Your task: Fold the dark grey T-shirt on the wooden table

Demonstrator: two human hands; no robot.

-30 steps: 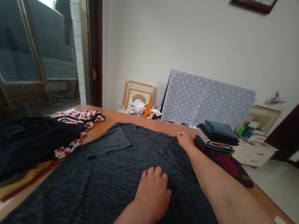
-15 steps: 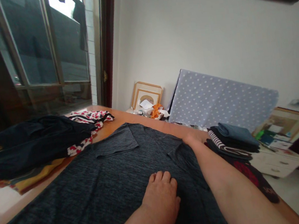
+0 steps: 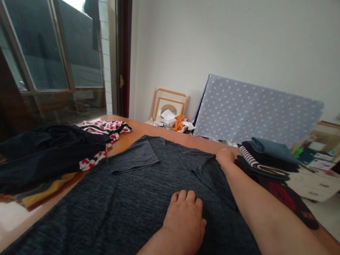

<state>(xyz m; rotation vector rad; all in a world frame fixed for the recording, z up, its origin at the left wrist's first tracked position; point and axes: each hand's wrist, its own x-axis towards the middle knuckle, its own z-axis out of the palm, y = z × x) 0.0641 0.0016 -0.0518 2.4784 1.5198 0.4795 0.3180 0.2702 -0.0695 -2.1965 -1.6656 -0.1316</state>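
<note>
Left hand [image 3: 185, 218] lies flat, grip released, on the grey shirt [image 3: 111, 203]; right hand [image 3: 225, 156] reaches its far sleeve edge, grip unclear.

Left hand [image 3: 185, 220]: bare, no ring or watch showed; fingers short and rounded.
Left forearm: bare, no sleeve reached it.
Right hand [image 3: 225, 157]: bare, small in view.
Right forearm: bare and broad, unsleeved up to the frame's edge.

Left hand [image 3: 185, 220] flat, palm down, fingers [image 3: 184, 196] together — right arm stretched forward, right hand [image 3: 225, 156] curled at its end
</note>
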